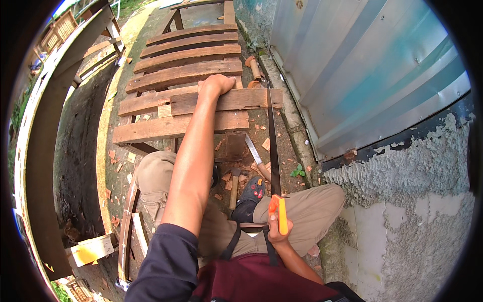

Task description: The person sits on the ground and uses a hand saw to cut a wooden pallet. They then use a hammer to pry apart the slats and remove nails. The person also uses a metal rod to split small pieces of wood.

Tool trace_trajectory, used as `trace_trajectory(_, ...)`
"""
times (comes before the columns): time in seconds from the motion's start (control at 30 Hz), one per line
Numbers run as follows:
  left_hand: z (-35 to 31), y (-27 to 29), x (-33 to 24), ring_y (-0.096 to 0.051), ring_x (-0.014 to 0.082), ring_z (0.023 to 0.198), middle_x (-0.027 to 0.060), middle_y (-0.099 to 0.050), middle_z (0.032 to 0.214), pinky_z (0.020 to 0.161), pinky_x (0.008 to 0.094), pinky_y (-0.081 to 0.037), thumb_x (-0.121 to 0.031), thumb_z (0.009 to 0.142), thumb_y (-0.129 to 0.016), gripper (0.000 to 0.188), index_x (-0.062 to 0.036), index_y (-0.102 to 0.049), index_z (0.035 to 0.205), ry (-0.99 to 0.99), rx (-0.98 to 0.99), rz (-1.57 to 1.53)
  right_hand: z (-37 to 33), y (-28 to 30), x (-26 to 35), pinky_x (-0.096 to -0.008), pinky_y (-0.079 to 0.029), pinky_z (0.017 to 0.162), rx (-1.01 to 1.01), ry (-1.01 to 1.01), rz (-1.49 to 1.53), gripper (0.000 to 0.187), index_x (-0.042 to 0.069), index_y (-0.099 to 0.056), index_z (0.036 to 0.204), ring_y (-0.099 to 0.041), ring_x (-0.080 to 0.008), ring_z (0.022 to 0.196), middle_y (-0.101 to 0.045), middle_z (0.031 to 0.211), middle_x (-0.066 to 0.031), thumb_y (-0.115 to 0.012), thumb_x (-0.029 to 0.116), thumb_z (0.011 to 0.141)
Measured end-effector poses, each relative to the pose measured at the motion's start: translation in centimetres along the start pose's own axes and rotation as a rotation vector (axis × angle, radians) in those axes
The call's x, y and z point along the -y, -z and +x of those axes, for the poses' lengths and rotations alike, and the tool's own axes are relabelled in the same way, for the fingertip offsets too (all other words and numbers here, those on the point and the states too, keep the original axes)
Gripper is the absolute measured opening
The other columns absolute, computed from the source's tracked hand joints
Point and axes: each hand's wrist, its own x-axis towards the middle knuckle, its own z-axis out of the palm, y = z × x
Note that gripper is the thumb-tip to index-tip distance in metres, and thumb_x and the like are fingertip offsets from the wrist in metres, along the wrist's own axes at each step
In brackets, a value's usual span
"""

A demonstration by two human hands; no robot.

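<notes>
My left hand point(216, 86) presses on a brown wooden board point(246, 99), its fingers curled over the far edge. The board lies across a slatted wooden frame point(188, 67), and its right end juts out past the slats. In my right hand point(278, 232) is a handsaw point(273, 151), gripped by its orange and yellow handle. The long dark blade points away from me and rests at the board's overhanging right end. Whether its teeth have cut into the wood is too small to tell.
Between my feet and the frame lie a long knife point(251, 149), a wooden-handled tool point(234, 190) and scattered wood chips. A corrugated metal sheet point(367, 65) and a rough wall point(402, 166) stand close on the right. A long dark plank structure point(40, 166) runs along the left.
</notes>
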Motion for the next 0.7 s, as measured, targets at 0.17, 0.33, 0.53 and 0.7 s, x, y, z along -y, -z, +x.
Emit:
trace_trajectory(0.17,-0.4,-0.1,-0.7,-0.046,0.0331,0.144,0.0143,-0.053,0.153,0.122,0.051,-0.024,-0.052,0.098,-0.041,0.064,-0.009,-0.062,0.141,-0.005,-0.023,0.004,12.2,-3.7,1.7,-0.039,-0.042,0.049,-0.124,0.059,0.083,0.022,-0.004,-0.062,0.074,-0.058,-0.0226,0.049,-0.056,0.057,-0.0137,-0.059,0.006,0.093)
trace_trajectory(0.33,0.5,0.1,-0.3,-0.046,0.0328,0.145,0.0137,-0.051,0.155,0.122,0.0522,-0.025,-0.05,0.097,-0.043,0.064,-0.009,-0.06,0.144,-0.029,0.028,0.02,21.2,-7.4,4.9,-0.0402,-0.04,0.049,-0.23,0.151,0.076,0.026,-0.001,-0.057,0.069,-0.055,-0.0297,0.046,-0.052,0.054,-0.0171,-0.064,0.009,0.091)
trace_trajectory(0.53,-0.4,0.3,-0.3,-0.047,0.0329,0.144,0.0138,-0.052,0.153,0.122,0.0523,-0.025,-0.048,0.096,-0.045,0.062,-0.0092,-0.062,0.141,-0.017,0.013,0.003,2.9,-2.0,-1.6,-0.0433,-0.048,0.05,-0.011,0.165,-0.069,0.011,-0.004,-0.064,0.082,-0.061,-0.034,0.049,-0.057,0.06,-0.0156,-0.06,0.004,0.088)
trace_trajectory(0.7,-0.6,0.0,-0.3,-0.048,0.032,0.144,0.0141,-0.054,0.152,0.122,0.0493,-0.026,-0.048,0.096,-0.044,0.062,-0.0085,-0.064,0.14,0.022,-0.04,0.02,3.1,-0.8,-0.3,-0.041,-0.049,0.05,-0.034,0.173,-0.046,0.01,-0.005,-0.065,0.085,-0.063,-0.0332,0.05,-0.06,0.062,-0.0166,-0.06,0.003,0.087)
